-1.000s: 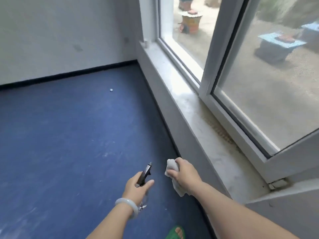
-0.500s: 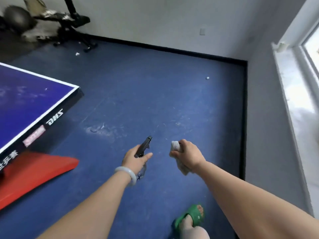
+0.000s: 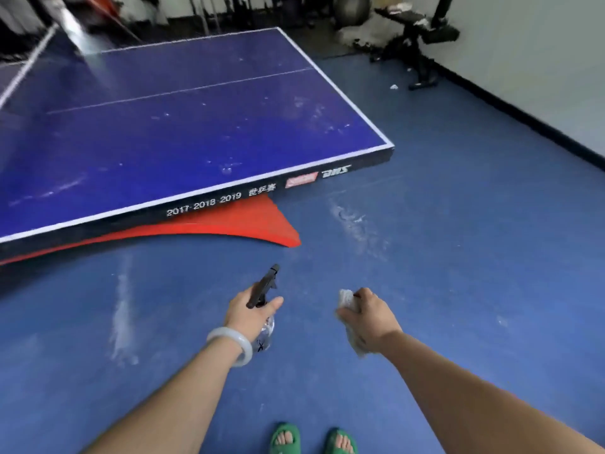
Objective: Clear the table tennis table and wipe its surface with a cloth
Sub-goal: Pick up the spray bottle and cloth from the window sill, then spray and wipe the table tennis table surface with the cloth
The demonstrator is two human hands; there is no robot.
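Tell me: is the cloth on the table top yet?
No, the right hand grips the cloth over the floor, clear of the table.

Both bare forearms reach forward and slightly inward, the two hands level with each other and apart. The left hand [image 3: 248, 314], a pale bangle [image 3: 234, 347] on its wrist, grips the neck of a spray bottle [image 3: 263, 286], thumb stretched out to the right. The right hand [image 3: 370, 317], back upward, curls its fingers round a crumpled cloth [image 3: 346, 298], which shows beyond the knuckles and under the wrist.
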